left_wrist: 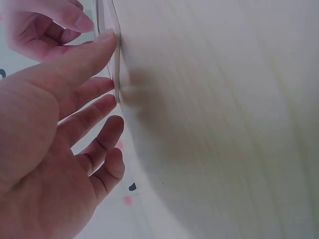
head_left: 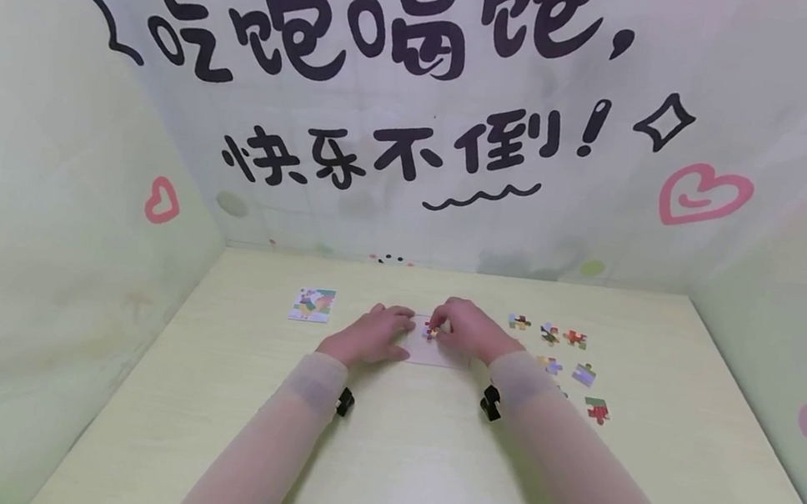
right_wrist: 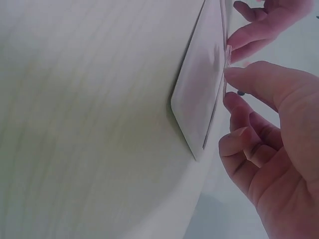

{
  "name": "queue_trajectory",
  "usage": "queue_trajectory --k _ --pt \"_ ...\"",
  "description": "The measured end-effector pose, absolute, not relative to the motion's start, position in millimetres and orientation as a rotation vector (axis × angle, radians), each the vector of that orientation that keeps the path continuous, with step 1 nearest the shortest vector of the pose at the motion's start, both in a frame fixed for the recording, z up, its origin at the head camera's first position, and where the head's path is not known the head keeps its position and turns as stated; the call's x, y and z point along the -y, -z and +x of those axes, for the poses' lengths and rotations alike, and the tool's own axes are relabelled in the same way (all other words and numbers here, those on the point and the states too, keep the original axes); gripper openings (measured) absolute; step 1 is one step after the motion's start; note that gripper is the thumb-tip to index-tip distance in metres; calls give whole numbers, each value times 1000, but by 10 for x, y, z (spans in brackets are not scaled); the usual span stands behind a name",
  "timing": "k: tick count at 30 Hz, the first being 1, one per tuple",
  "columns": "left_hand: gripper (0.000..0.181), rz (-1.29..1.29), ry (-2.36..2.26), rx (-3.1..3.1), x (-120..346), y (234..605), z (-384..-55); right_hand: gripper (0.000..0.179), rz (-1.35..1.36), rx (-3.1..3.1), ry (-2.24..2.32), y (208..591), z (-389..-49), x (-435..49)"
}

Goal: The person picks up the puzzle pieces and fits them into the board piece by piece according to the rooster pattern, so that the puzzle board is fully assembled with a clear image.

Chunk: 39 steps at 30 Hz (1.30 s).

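A pale, flat puzzle board (head_left: 428, 356) lies on the table between the two hands. My left hand (head_left: 374, 335) is at its left side; in the left wrist view the thumb and fingertips touch the rim of the board (left_wrist: 117, 64), the fingers loosely extended. Over the board, my right hand (head_left: 473, 330) pinches a small colourful jigsaw piece (head_left: 431, 331) between thumb and index finger. The right wrist view shows that pinch close over the board (right_wrist: 197, 84), the other fingers curled in.
Several loose jigsaw pieces (head_left: 583, 374) are scattered right of the board, some partly behind the right forearm. A square picture card (head_left: 312, 305) lies at the left. Printed cloth walls (head_left: 406, 227) enclose the wooden table (head_left: 392, 469) at the back and sides.
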State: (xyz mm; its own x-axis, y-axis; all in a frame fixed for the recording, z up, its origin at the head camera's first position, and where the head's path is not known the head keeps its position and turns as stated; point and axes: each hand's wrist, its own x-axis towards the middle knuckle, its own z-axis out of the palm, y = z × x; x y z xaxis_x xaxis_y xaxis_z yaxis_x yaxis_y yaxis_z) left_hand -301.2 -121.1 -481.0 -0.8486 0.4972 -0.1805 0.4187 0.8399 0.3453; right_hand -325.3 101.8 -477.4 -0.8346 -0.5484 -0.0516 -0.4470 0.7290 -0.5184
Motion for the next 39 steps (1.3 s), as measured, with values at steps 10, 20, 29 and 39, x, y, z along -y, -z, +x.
queue_trajectory --k 10,20,29,39 --pt "60 715 -451 -2748 1209 4778 -3008 21 -808 -2729 745 4807 -3261 -947" --pt "61 731 -467 -2743 1233 4809 -3024 20 -884 -2782 685 4878 -3332 -893" --pt "61 759 -471 -2744 1245 4818 -3034 16 -916 -2842 680 4906 -3358 -874" --pt "64 790 -479 -2763 1250 4803 -3017 15 -934 -2886 699 4907 -3332 -851"
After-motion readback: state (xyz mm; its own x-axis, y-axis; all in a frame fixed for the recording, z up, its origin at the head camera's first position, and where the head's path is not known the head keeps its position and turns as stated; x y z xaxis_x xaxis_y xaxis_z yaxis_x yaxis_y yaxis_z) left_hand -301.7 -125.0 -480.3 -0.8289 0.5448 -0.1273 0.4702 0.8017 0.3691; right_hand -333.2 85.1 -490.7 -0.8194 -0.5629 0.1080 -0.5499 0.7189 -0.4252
